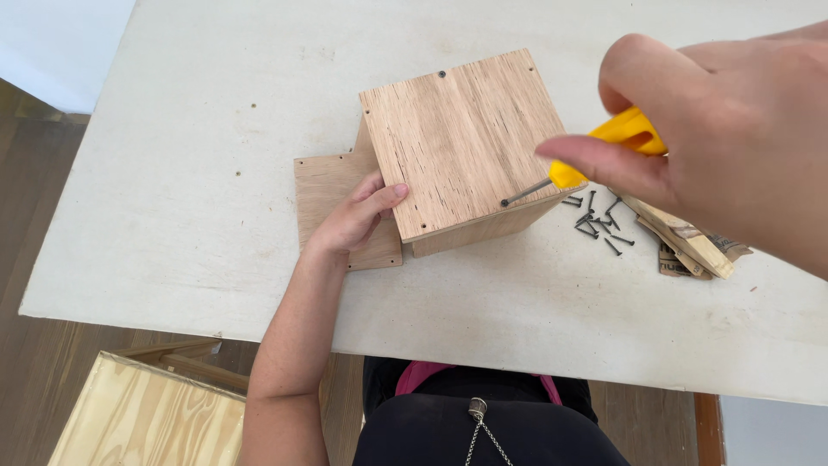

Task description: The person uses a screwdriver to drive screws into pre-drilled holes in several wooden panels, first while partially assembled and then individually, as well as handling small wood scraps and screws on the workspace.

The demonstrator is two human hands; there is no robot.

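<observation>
Right hand (733,129) clenched around yellow screwdriver (595,151) — tip at wooden box (461,147) corner; left hand (358,216) open, fingers steadying the box side.

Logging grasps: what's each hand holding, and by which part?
Right hand: yellow screwdriver, by its handle. Left hand: only steadying the wooden box at its side.

no packages, labels, signs (or screens)

A box (461,142) stands on the table (172,173), partly over a panel (332,194) at its left. Right of it lie screws (598,220), then what look like wood offcuts (681,242).
</observation>
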